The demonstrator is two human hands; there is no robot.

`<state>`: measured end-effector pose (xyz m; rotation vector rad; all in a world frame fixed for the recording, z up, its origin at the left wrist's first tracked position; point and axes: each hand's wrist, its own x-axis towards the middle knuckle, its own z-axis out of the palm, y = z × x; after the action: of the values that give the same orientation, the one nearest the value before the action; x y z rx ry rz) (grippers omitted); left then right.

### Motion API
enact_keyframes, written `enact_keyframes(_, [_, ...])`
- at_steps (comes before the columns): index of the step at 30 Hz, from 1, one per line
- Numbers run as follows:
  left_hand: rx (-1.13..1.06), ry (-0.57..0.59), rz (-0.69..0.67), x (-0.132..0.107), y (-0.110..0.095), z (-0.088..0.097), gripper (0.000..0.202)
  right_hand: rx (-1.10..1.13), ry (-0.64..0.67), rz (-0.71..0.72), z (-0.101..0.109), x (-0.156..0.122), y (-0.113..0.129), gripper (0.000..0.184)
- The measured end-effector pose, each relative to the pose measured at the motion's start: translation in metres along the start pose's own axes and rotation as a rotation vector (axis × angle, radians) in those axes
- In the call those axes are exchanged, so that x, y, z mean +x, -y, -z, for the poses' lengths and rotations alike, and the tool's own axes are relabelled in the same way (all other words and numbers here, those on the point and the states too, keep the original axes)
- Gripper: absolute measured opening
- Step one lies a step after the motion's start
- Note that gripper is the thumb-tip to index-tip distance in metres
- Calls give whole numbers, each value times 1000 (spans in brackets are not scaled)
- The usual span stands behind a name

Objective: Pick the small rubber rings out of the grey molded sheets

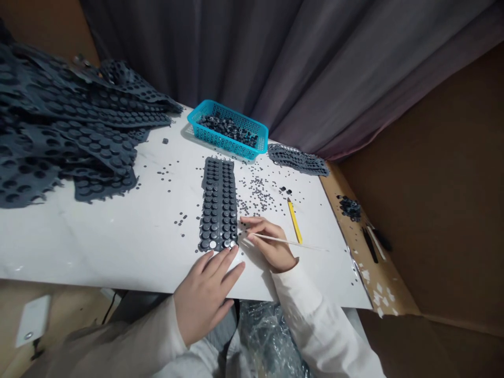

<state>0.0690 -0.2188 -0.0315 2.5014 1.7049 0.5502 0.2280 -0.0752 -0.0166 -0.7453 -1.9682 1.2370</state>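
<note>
Pinning strip (219,202) w/ flat left hand (205,294).

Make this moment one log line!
left hand: flat at rubber strip near end | right hand: holds thin stick, tip by strip | blue basket: beyond strip

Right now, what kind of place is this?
Probably a small workshop bench for rubber parts. Punched sheets are heaped on the table, a basket holds dark rings, and the right hand holds a stick beside a studded strip that the left hand touches.
</note>
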Motion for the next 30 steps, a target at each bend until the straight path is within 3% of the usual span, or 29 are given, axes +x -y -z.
enact_keyframes(4, [6, 3, -8, 0, 1, -1, 56, 102, 163, -50, 4, 5, 0, 12])
enact_keyframes(9, [-1, 31, 18, 1, -2, 1, 57, 61, 304, -88, 10, 16, 7, 13])
enact_keyframes(22, [29, 73, 48, 2, -5, 4, 56, -267, 488, 160, 11, 45, 34, 6])
enact_keyframes(26, [26, 71, 43, 2, -5, 5, 55, -205, 383, 138, 19, 49, 42, 4])
enact_keyframes(30, [14, 65, 51, 2, -5, 4, 56, -197, 237, 103, 23, 42, 34, 4])
